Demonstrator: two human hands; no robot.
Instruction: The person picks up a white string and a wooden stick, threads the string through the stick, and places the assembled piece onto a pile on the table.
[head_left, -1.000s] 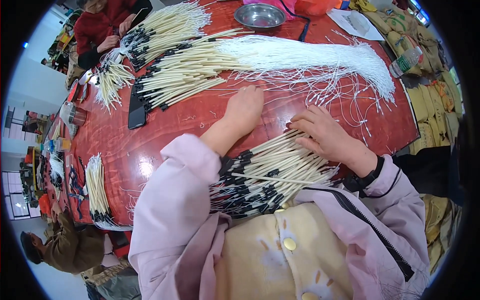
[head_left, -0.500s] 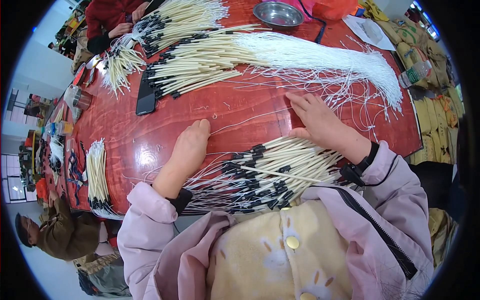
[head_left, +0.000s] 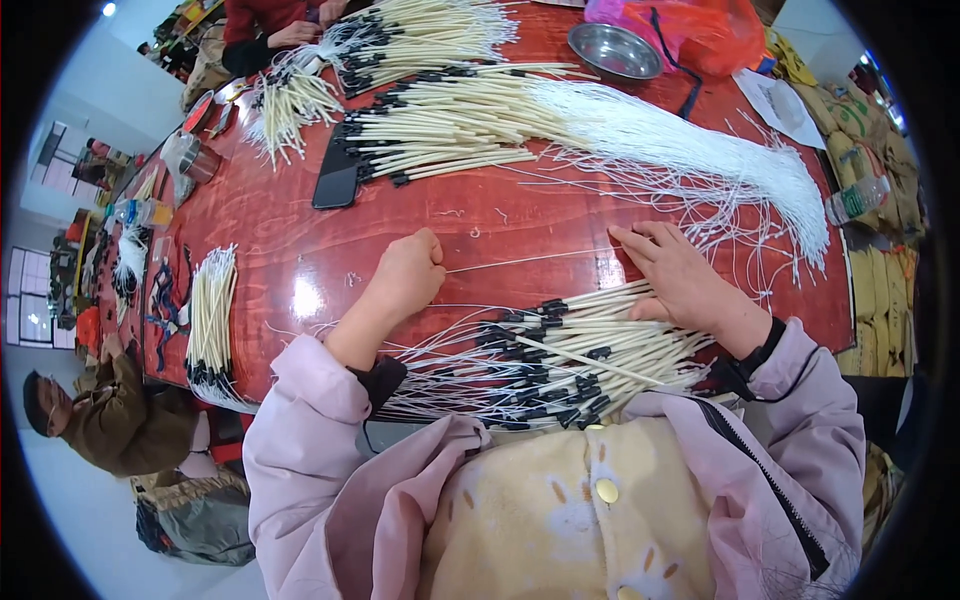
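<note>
A thin white string (head_left: 530,262) stretches nearly straight across the red table between my hands. My left hand (head_left: 407,272) is closed in a pinch on its left end. At the other end lies my right hand (head_left: 678,275), fingers extended and thumb apart, fingertips at or on the string; whether they press it down I cannot tell. Just below, close to my body, is a pile of cream-coloured sticks (head_left: 620,345) with black ends, their white strings (head_left: 430,375) trailing left under my left forearm.
Beyond my hands lies a larger bundle of similar sticks (head_left: 470,115) with long white strings (head_left: 700,150). A black phone (head_left: 337,175), a metal bowl (head_left: 615,50) and a small stick bundle (head_left: 211,315) are also on the table. Another person's hands (head_left: 300,30) work at the far side.
The whole view has shifted slightly. My left hand has curled into a tighter pinch, and the string between my hands looks straighter. My right hand stays spread at the string's right end.
</note>
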